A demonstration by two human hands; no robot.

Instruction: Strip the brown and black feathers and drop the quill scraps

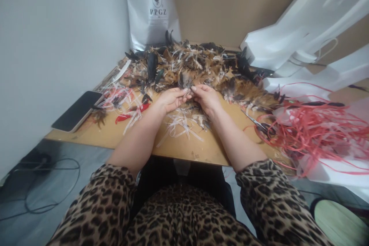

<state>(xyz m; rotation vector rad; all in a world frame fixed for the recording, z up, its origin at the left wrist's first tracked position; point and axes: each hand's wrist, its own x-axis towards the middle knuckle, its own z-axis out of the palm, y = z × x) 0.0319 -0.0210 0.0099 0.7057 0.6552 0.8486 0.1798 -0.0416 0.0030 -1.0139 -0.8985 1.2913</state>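
Observation:
My left hand [174,99] and my right hand [206,97] meet over the middle of the table, fingertips pinched close together. Between them stands a small dark grey-brown feather [185,80], its base at the fingertips of both hands. Just behind spreads a big heap of brown, black and white feathers [198,59]. Below the hands lies a tangle of thin white strips [183,125] on the tabletop. Where the fingers close on the feather's base, the detail is too small to make out.
A phone [77,111] lies at the table's left edge, near red and white scraps [132,113]. Scissors [256,123] rest on the right, beside a pile of red ribbons [323,134]. A silvery bag [152,27] stands behind the heap. White sheeting [291,34] hangs at the right.

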